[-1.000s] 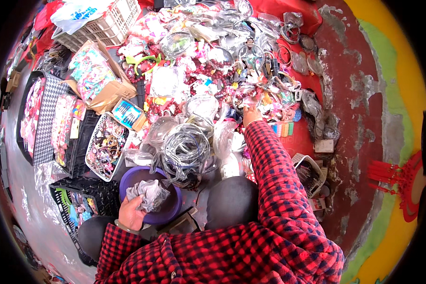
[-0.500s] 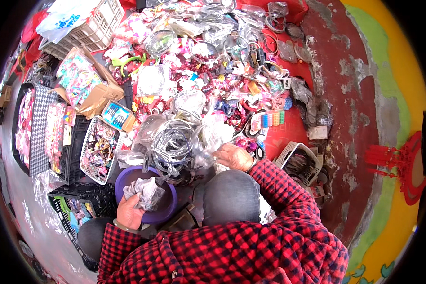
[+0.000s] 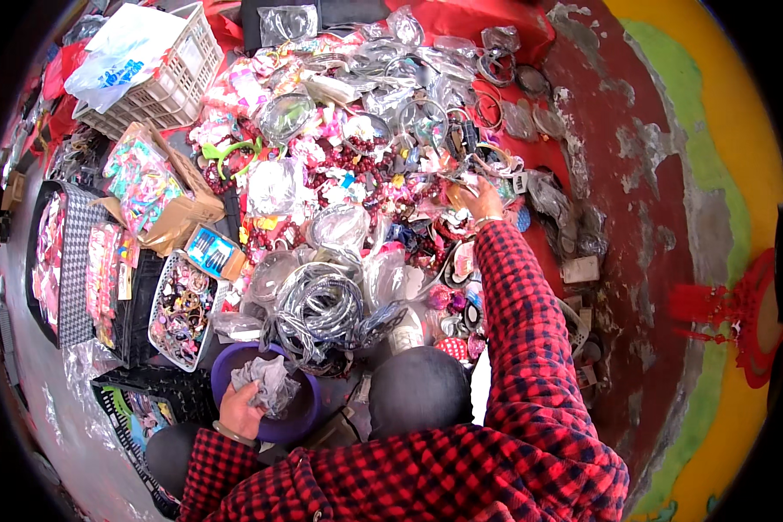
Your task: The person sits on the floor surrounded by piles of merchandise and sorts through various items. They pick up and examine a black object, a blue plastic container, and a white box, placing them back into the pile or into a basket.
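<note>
My left hand (image 3: pixel 242 411) is closed round a crumpled grey cloth (image 3: pixel 268 386) and holds it over the purple basin (image 3: pixel 222 376). My right hand (image 3: pixel 483 204) reaches far forward into the right side of a big heap of hair accessories and trinkets. Its fingers look spread beside a small yellow-orange piece (image 3: pixel 455 195); I see nothing held in them. Nearer to me, a coil of grey and black headbands (image 3: pixel 319 306) in clear plastic lies just beyond the basin. Dark red beads (image 3: pixel 354 158) are strewn through the middle of the heap.
At the left stand a white basket of hair ties (image 3: pixel 181 320), an open cardboard box (image 3: pixel 187 207) of colourful pieces and a black crate (image 3: pixel 167 383). A beige crate (image 3: pixel 176 78) is at the far left. Scuffed dark-red floor (image 3: pixel 631 287) runs along the right.
My right hand has moved from beside the headband coil, forward and right into the heap. The left hand stays over the basin with the cloth, which looks more bunched up.
</note>
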Demonstrator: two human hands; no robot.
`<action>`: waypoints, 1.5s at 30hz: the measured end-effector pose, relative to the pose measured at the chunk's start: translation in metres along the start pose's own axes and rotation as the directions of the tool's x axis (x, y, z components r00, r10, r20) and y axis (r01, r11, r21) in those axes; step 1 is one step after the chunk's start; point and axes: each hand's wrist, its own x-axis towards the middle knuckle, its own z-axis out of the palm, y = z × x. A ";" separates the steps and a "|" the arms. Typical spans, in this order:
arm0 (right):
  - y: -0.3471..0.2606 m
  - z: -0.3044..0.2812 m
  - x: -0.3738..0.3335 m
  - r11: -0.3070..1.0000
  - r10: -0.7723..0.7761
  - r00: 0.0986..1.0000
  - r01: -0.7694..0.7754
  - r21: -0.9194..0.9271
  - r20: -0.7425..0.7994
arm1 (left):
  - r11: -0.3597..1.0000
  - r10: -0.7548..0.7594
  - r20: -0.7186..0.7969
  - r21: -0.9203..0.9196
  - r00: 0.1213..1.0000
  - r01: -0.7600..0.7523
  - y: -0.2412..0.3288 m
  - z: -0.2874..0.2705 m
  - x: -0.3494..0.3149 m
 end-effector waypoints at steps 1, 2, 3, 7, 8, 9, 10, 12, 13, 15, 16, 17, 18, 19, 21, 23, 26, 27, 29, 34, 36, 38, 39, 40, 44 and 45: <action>0.003 0.002 0.013 1.000 0.008 1.000 -0.009 -0.012 -0.022 | 1.000 0.013 0.008 0.023 1.000 -0.013 0.000 -0.001 0.002; -0.003 0.002 0.025 0.998 0.062 0.998 -0.062 -0.007 0.028 | 1.000 0.010 -0.005 0.014 1.000 -0.010 -0.001 -0.002 0.005; -0.007 -0.001 0.034 0.995 0.102 0.991 -0.103 0.016 0.086 | 1.000 0.005 -0.015 0.005 1.000 -0.005 -0.001 -0.002 0.008; -0.012 -0.001 0.063 0.975 0.210 0.976 -0.214 0.059 0.065 | 0.999 0.039 -0.074 -0.020 0.997 -0.041 0.000 0.004 0.014; -0.004 0.003 0.073 0.971 0.224 0.973 -0.227 0.074 0.044 | 0.999 0.040 -0.083 -0.024 0.996 -0.042 0.000 0.000 0.018; -0.012 -0.001 0.080 0.969 0.228 0.971 -0.233 0.081 0.070 | 0.998 0.046 -0.106 -0.039 0.993 -0.051 -0.004 -0.008 0.019; -0.019 -0.005 0.084 0.951 0.232 0.966 -0.250 0.183 0.112 | 0.997 0.052 -0.130 -0.053 0.990 -0.059 -0.007 -0.016 0.019; 0.007 0.006 0.101 0.968 0.237 0.971 -0.239 0.077 0.035 | 0.996 0.068 -0.162 -0.045 0.984 -0.077 -0.002 -0.017 0.026; 0.014 0.012 0.107 0.968 0.243 0.969 -0.245 0.060 0.028 | 0.995 0.081 -0.182 -0.043 0.980 -0.090 -0.001 -0.018 0.027; 0.015 0.020 0.114 0.941 0.336 0.941 -0.338 0.024 0.046 | 0.992 0.094 -0.202 -0.066 0.975 -0.109 -0.002 -0.022 0.029; 0.013 0.025 0.119 0.931 0.359 0.928 -0.364 0.034 0.103 | 0.992 0.094 -0.209 -0.063 0.973 -0.109 -0.002 -0.023 0.028; 0.010 0.028 0.121 0.918 0.383 0.910 -0.394 0.042 0.161 | 0.993 0.091 -0.216 -0.056 0.972 -0.106 -0.002 -0.023 0.027; 0.011 0.038 0.124 0.924 0.374 0.908 -0.382 0.008 0.188 | 0.994 0.086 -0.232 -0.052 0.969 -0.101 -0.004 -0.022 0.026; 0.018 0.048 0.128 0.927 0.372 0.904 -0.375 -0.029 0.208 | 0.995 0.077 -0.239 -0.045 0.968 -0.091 -0.007 -0.021 0.029; 0.026 0.072 0.136 0.909 0.415 0.888 -0.395 -0.137 0.196 | 0.997 0.072 -0.241 -0.016 0.968 -0.078 -0.011 -0.020 0.031; 0.041 0.092 0.152 0.863 0.496 0.830 -0.438 -0.253 0.256 | 0.998 0.067 -0.207 0.026 0.976 -0.063 -0.011 -0.019 0.035; 0.036 0.101 0.149 0.882 0.467 0.842 -0.423 -0.209 0.269 | 0.999 0.041 -0.263 0.013 0.964 -0.039 -0.012 -0.016 0.030; 0.060 0.101 0.150 0.912 0.394 0.882 -0.340 -0.228 0.259 | 0.999 0.036 -0.238 0.012 0.971 -0.034 -0.009 -0.015 0.038; 0.079 0.097 0.137 0.951 0.276 0.932 -0.230 -0.205 0.236 | 1.000 0.030 -0.219 0.006 0.975 -0.030 -0.006 -0.012 0.043; 0.006 0.011 0.040 0.983 0.100 0.990 -0.114 0.141 0.103 | 0.997 0.068 -0.225 0.034 0.972 -0.062 -0.012 -0.008 0.030; -0.007 -0.016 -0.011 0.932 0.112 0.993 -0.120 0.341 0.045 | 0.997 0.066 -0.204 0.060 0.977 -0.055 -0.011 -0.010 0.032; -0.031 -0.044 -0.064 0.892 0.140 0.990 -0.139 0.430 0.030 | 0.995 0.067 -0.189 0.084 0.980 -0.052 -0.015 -0.017 0.033; -0.038 -0.049 -0.090 0.869 0.195 0.981 -0.181 0.460 0.017 | 0.995 0.063 -0.175 0.082 0.983 -0.049 -0.016 -0.018 0.031; -0.037 -0.047 -0.117 0.760 0.196 0.980 -0.178 0.625 0.041 | 0.996 0.057 -0.159 0.082 0.986 -0.045 -0.015 -0.015 0.031; -0.043 -0.037 -0.208 0.627 -0.025 0.974 -0.162 0.762 0.227 | 0.998 0.038 -0.112 0.058 0.993 -0.031 -0.015 -0.013 0.022; -0.040 -0.027 -0.228 0.553 -0.085 0.955 -0.193 0.810 0.285 | 0.998 0.040 -0.100 0.057 0.994 -0.034 -0.014 -0.012 0.021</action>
